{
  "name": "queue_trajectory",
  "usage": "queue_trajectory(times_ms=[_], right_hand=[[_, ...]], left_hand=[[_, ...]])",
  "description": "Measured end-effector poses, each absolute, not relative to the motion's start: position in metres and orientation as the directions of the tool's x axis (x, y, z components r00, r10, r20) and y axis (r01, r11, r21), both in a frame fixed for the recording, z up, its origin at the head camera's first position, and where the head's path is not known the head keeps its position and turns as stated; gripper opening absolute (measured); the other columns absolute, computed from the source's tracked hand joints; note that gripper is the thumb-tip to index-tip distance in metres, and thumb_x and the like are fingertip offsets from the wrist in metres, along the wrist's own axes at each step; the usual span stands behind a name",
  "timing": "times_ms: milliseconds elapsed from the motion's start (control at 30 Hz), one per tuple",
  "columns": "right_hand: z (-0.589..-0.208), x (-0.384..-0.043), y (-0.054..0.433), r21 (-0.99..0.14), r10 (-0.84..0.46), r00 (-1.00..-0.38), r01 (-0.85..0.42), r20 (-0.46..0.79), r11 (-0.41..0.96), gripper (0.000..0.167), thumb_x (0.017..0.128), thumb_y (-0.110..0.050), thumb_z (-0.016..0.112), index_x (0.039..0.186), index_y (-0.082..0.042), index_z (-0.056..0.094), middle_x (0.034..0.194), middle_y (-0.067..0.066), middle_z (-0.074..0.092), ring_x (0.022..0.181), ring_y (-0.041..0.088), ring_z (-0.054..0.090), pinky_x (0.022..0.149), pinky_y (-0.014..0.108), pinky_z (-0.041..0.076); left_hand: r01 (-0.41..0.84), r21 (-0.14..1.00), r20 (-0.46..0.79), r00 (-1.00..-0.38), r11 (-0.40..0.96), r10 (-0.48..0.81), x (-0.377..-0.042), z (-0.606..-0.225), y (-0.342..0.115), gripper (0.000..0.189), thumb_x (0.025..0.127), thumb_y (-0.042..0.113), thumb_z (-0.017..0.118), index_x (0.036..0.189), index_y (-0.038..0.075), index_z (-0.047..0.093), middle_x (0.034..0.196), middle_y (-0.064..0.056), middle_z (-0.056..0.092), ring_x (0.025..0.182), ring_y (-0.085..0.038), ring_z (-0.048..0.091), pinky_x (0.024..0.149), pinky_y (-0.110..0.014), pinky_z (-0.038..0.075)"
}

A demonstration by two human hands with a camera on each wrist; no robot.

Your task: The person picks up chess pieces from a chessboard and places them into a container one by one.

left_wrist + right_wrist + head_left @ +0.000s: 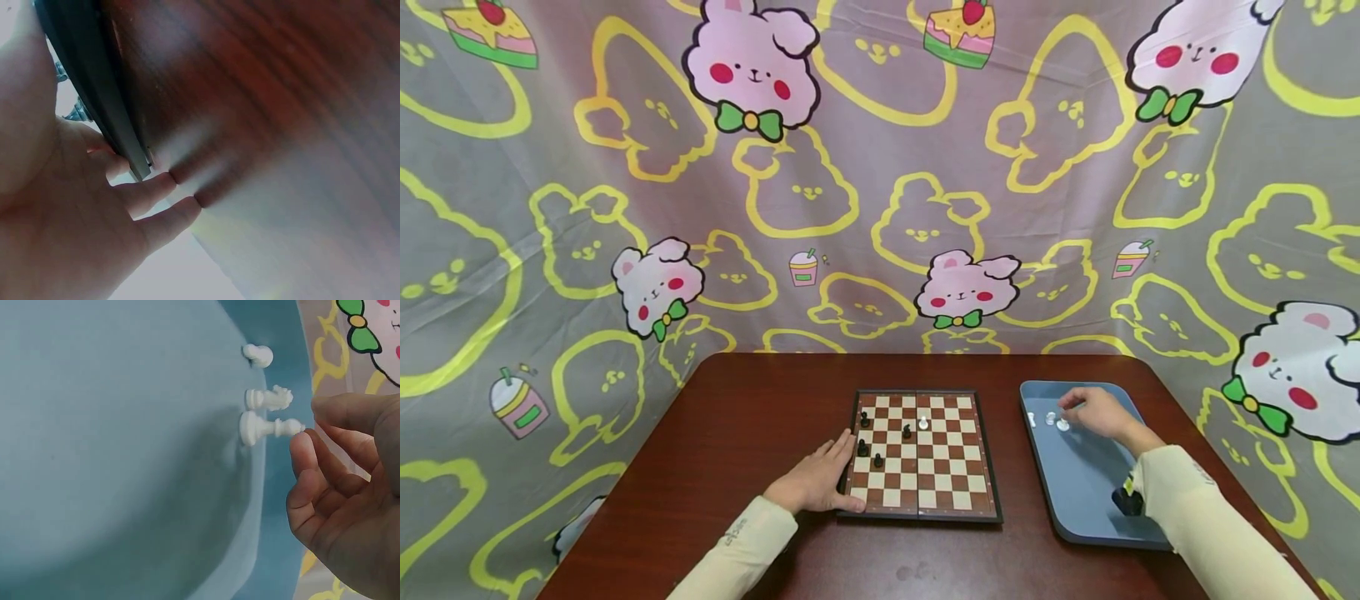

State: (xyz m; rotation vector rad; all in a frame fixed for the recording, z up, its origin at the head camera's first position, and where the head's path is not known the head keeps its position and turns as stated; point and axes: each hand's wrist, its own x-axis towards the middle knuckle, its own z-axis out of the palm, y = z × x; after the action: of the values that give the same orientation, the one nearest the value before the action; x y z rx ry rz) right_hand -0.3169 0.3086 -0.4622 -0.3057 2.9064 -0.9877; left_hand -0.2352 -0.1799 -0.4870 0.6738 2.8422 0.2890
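My left hand [816, 477] rests against the left edge of a chessboard [947, 482], thumb at its near corner and fingers extended along the side. In the left wrist view, fingertips touch the table beside the board's dark frame [94, 81]. Over a blue tray [1075, 492], my right hand [1097, 411] pinches the top of a white bishop [265, 427] between its fingertips. Whether the bishop's base touches the tray is hard to tell. Beside it are a white knight [269, 398] and another small white piece [259, 355].
Several black pieces, including a black pawn [878, 459], stand on the board's left half, and one white piece [923, 422] stands near its middle. A small black device [1126, 501] sits at the right cuff. Patterned cloth [865, 192] hangs behind the brown table [752, 400].
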Motion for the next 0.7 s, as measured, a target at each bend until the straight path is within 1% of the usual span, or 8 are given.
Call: queue_trajectory(times_ms=[167,367,567,700], right_hand=[[-0.454,-0.316,0.297,-0.628,-0.227,-0.973,-0.196,0.031,0.753,0.022,0.087,-0.009,0.064,0.104,0.004,0.065,0.097,0.014,0.062,0.084,0.026,0.058,0.069,0.04,0.049],[-0.443,-0.317,0.279,-0.659,-0.282,-0.958,-0.247,0.054,0.711,0.021,0.089,-0.008,0.063,0.106,0.004,0.064,0.094,0.011,0.062,0.081,0.023,0.059,0.064,0.035,0.049],[-0.433,-0.315,0.256,-0.654,-0.325,-0.943,-0.288,0.067,0.7,0.019,0.088,-0.007,0.064,0.104,0.002,0.065,0.093,0.008,0.063,0.08,0.021,0.058,0.061,0.034,0.048],[-0.433,-0.318,0.242,-0.65,-0.338,-0.938,-0.302,0.073,0.698,0.016,0.088,-0.007,0.065,0.102,0.001,0.066,0.091,0.005,0.064,0.078,0.019,0.058,0.063,0.033,0.048]], left_hand=[[0.423,0.238,-0.154,-0.873,0.874,0.464,-0.235,-0.486,-0.179,0.115,0.071,0.069,0.064,0.15,0.0,0.017,0.156,-0.017,0.014,0.133,-0.043,0.029,0.099,-0.055,0.036],[0.422,0.238,-0.158,-0.872,0.875,0.463,-0.234,-0.484,-0.179,0.115,0.071,0.068,0.065,0.15,0.0,0.017,0.155,-0.017,0.013,0.133,-0.043,0.029,0.099,-0.054,0.035],[0.424,0.235,-0.156,-0.872,0.875,0.465,-0.234,-0.484,-0.179,0.115,0.071,0.068,0.065,0.15,0.0,0.017,0.155,-0.018,0.014,0.133,-0.043,0.03,0.099,-0.053,0.036],[0.425,0.231,-0.153,-0.872,0.875,0.464,-0.234,-0.485,-0.178,0.114,0.072,0.067,0.065,0.15,0.0,0.017,0.155,-0.018,0.014,0.132,-0.044,0.03,0.099,-0.053,0.036]])
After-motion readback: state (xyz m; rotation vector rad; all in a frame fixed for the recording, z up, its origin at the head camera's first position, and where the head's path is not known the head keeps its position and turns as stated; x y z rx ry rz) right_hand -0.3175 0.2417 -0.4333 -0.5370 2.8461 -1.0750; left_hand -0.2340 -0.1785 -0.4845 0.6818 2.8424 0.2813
